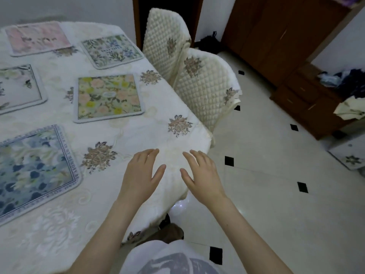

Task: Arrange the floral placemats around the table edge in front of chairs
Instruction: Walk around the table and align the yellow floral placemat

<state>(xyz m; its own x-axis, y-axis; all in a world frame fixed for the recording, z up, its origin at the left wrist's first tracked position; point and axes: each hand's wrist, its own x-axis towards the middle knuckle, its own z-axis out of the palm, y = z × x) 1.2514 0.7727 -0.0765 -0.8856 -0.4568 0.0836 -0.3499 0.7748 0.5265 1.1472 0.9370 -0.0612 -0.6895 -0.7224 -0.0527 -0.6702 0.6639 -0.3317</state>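
- Worktop, under a white embroidered cloth, carries five floral mats, all lying flat.
- Blue mat lies at the near left, beside the near edge.
- Pale mat sits at the left edge of view, partly cut off.
- Pink mat lies at the far left corner.
- Yellow mat lies mid-worktop, near the right edge facing the near chair.
- Green mat lies further back, near the far chair.
- Left hand hovers over the cloth at the near right corner, its grip spread and empty.
- Right hand is just beside it over the corner edge, fingers spread, holding nothing.
- Both hands are well apart from every mat.
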